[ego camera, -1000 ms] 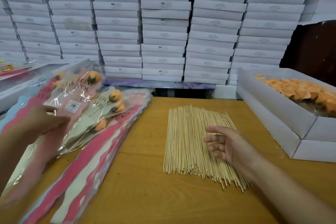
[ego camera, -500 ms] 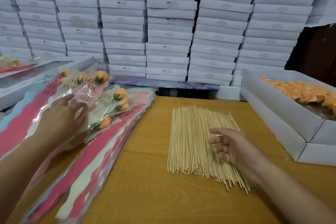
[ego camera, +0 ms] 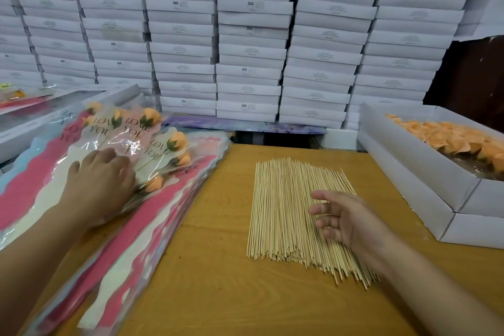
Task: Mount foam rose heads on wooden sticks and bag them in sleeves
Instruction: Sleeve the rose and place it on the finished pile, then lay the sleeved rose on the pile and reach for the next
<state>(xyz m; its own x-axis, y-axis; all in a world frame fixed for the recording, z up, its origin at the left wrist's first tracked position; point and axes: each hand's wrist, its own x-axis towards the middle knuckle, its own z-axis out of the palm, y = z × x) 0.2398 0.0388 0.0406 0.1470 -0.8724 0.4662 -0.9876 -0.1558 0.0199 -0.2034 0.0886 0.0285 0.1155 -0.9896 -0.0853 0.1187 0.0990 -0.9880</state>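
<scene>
The left hand (ego camera: 99,185) is laid flat, fingers extended, on a small pile of finished pieces: orange foam roses on sticks sealed in clear printed sleeves (ego camera: 141,144); nothing is gripped by it. Beneath that hand and reaching toward the near desk edge, a thick stack of unfilled pink, blue and cream sleeves (ego camera: 114,267) is spread. The right hand (ego camera: 346,222) is held just above the near right part of a flat bundle of thin pale wooden sticks (ego camera: 283,213), palm turned inward, fingers apart and loosely bent, with no stick seen between them; contact with the bundle cannot be confirmed. Well to the right of that hand, loose orange foam rose heads (ego camera: 447,136) are stored in an open white cardboard box (ego camera: 417,172) on the yellow wooden desk (ego camera: 218,281). Beyond both hands, stacked white flat cartons (ego camera: 251,49) fill the background. Roughly half a dozen bagged roses are counted, set against a large stick bundle, a well-filled box and a deep sleeve stack. Progress is therefore judged early, with most of the mounting and bagging outstanding. The taking of a fresh stick is judged the step in hand.
</scene>
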